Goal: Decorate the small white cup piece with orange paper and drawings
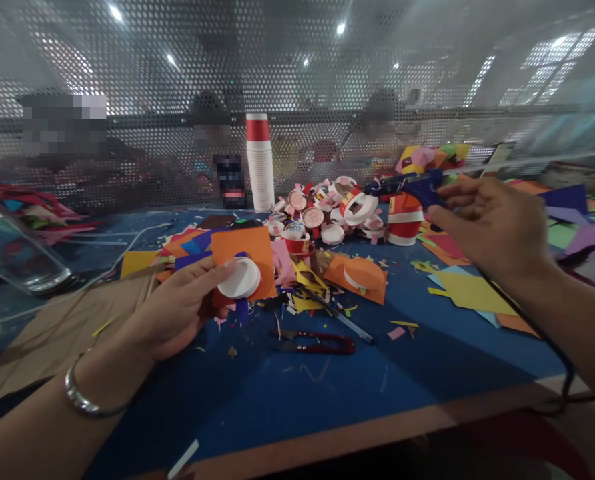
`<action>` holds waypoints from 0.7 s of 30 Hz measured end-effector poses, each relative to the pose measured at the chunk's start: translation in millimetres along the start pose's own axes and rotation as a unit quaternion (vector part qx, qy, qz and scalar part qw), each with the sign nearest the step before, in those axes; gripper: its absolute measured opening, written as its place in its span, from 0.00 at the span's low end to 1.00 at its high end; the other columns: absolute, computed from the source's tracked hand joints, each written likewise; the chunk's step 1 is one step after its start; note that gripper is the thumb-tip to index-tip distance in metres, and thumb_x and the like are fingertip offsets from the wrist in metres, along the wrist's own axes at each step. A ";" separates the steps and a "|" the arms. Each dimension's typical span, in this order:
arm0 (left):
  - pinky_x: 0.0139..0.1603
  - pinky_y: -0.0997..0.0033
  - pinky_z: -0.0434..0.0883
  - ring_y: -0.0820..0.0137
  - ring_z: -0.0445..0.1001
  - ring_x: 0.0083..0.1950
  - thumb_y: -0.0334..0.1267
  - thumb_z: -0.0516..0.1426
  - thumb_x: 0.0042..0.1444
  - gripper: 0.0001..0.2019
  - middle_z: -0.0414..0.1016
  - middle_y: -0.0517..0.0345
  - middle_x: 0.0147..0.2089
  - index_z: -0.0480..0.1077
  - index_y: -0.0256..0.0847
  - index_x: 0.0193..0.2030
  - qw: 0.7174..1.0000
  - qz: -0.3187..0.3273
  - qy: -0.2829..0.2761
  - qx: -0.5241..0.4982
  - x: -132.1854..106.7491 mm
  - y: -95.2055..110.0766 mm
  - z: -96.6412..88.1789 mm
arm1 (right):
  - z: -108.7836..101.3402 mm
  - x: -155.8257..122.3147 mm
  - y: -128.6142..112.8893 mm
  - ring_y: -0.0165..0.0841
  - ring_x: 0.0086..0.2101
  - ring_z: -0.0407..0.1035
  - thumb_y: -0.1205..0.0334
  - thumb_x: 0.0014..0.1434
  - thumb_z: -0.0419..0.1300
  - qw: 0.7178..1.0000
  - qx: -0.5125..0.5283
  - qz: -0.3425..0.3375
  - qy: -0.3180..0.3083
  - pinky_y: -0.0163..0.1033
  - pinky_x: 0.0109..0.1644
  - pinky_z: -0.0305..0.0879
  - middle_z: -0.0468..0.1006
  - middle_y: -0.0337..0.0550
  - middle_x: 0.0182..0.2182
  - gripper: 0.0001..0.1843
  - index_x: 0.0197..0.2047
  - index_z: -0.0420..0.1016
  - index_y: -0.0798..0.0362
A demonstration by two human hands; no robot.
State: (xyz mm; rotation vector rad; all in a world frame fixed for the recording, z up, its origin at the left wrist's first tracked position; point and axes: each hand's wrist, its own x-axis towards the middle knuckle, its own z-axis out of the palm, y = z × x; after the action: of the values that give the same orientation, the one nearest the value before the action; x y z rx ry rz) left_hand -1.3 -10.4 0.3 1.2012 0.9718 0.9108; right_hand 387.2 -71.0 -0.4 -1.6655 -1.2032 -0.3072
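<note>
Between the thumb and fingers of my left hand [182, 307] is a square of orange paper [242, 243]. A round white paper-cup piece [240, 279] lies against its face, under my thumb. Purple paper [241, 311] shows below the square. My right hand [497, 223] is closed around a dark blue glue gun [424, 187], its nozzle pointing left over the pile of cut cups. A dark cord [527, 320] trails down from it. Just below the gun stands a red and white cup [405, 223] with orange paper on it.
Thread snips [322, 343] and a pen [350, 325] lie mid-table among paper scraps. Behind are cut cup pieces [312, 217] and a tall cup stack [260, 167]. Cardboard [52, 327] and a clear container [22, 253] are left; coloured paper [477, 291] is right. People sit beyond the perforated screen [297, 60].
</note>
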 end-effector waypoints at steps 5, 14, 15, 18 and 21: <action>0.21 0.80 0.69 0.74 0.71 0.27 0.39 0.68 0.58 0.06 0.80 0.57 0.33 0.83 0.37 0.37 1.000 -0.003 0.004 0.001 1.5 -3.0 -1.2 | -5.8 -31.8 -4.6 0.31 0.26 0.70 0.49 0.51 0.67 0.983 0.092 0.102 -0.123 0.38 0.29 0.66 0.81 0.46 0.32 0.22 0.45 0.81 0.54; 0.19 0.81 0.69 0.77 0.69 0.25 0.47 0.75 0.44 0.18 0.78 0.59 0.31 0.81 0.37 0.36 1.000 -0.003 -0.010 -0.002 6.7 -5.4 -3.6 | -16.6 -70.9 -2.8 0.31 0.23 0.67 0.39 0.53 0.67 0.950 0.097 0.166 -0.245 0.38 0.25 0.64 0.80 0.44 0.30 0.28 0.46 0.79 0.54; 0.19 0.81 0.68 0.77 0.69 0.25 0.47 0.75 0.44 0.18 0.78 0.59 0.31 0.81 0.37 0.35 1.000 -0.001 -0.010 -0.002 6.9 -5.5 -3.9 | -15.4 -73.3 -1.7 0.33 0.24 0.69 0.39 0.53 0.66 0.947 0.090 0.163 -0.261 0.39 0.26 0.65 0.82 0.46 0.32 0.28 0.45 0.79 0.54; 0.19 0.82 0.66 0.77 0.70 0.25 0.45 0.74 0.48 0.15 0.78 0.59 0.31 0.80 0.36 0.35 1.000 0.003 -0.009 -0.002 6.7 -6.1 -4.1 | -8.6 -78.8 1.9 0.41 0.30 0.76 0.38 0.53 0.66 0.944 0.059 0.143 -0.291 0.47 0.33 0.71 0.83 0.50 0.34 0.26 0.42 0.79 0.52; 0.19 0.81 0.64 0.77 0.69 0.24 0.43 0.72 0.53 0.13 0.78 0.58 0.30 0.80 0.35 0.36 1.000 0.001 -0.002 0.006 5.4 -6.2 -3.3 | -0.3 -82.2 2.6 0.49 0.36 0.77 0.38 0.49 0.70 0.951 0.013 0.112 -0.287 0.54 0.42 0.70 0.83 0.52 0.37 0.28 0.45 0.77 0.50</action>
State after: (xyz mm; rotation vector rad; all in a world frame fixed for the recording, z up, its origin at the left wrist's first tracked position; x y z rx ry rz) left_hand -2.3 -5.2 -6.7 1.2131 0.9735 0.9047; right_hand 350.8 -117.3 -57.9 -1.9123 -1.4023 0.3606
